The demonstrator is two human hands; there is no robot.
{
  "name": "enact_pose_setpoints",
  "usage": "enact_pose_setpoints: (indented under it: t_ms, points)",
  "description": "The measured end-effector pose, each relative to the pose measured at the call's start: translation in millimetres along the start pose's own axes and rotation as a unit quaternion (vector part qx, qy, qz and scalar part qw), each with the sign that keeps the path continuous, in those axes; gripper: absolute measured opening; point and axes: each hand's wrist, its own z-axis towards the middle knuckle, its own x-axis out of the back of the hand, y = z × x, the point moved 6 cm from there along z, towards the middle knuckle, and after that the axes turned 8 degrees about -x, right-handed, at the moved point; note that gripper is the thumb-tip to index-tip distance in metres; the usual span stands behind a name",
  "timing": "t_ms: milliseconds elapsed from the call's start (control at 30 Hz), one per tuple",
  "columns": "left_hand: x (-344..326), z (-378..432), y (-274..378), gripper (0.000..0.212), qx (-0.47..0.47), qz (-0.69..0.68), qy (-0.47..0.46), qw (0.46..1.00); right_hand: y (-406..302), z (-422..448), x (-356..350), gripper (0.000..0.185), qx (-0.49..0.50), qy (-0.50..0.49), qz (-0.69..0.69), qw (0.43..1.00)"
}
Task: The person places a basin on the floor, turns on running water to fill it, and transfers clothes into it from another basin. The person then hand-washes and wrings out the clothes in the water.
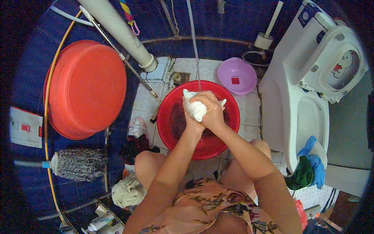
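Both hands meet over a red plastic basin [233, 131] on the tiled floor, pressed around a bunched white cloth [196, 108]. On the cloth's left side is my left hand [191, 120], partly hidden by the cloth and the other hand. My right hand [211, 109] lies over the cloth from the right, its fingers curled across the top. Cloth ends stick out at the upper left and at the right. A thin stream of water [196, 55] runs down behind the hands into the basin. The basin's contents look dark and cannot be made out.
A pink plastic basin [237, 76] stands right of the red one. At the right is a white toilet [309, 117] with blue and green cloths on its rim. Large red tubs [93, 90] and a mop [80, 164] hang at the left. Clothes [128, 191] lie at the lower left.
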Motion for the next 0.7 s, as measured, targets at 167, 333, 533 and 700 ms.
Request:
enact_pose_setpoints:
  t_ms: [167, 333, 533, 700]
  points:
    - [-8.1, 3.2, -4.6, 0.052, -0.058, 0.068, 0.160, 0.983, 22.9, -3.3, 8.0, 0.021, -0.114, 0.025, 0.098, 0.988]
    - [-14.5, 3.3, 8.2, 0.038, -0.072, 0.102, 0.133, 0.983, 36.5, -6.6, -1.5, 0.029, -0.299, -0.017, 0.378, 0.876]
    - [2.0, 5.8, 38.1, 0.034, -0.156, 0.161, 0.167, 0.960, -4.3, 3.3, 15.4, 0.057, -0.039, -0.178, -0.093, 0.979]
    - [-14.0, -1.5, 53.2, 0.034, -0.199, 0.235, 0.249, 0.918, -9.7, -2.8, 15.6, 0.073, -0.043, -0.222, 0.021, 0.974]
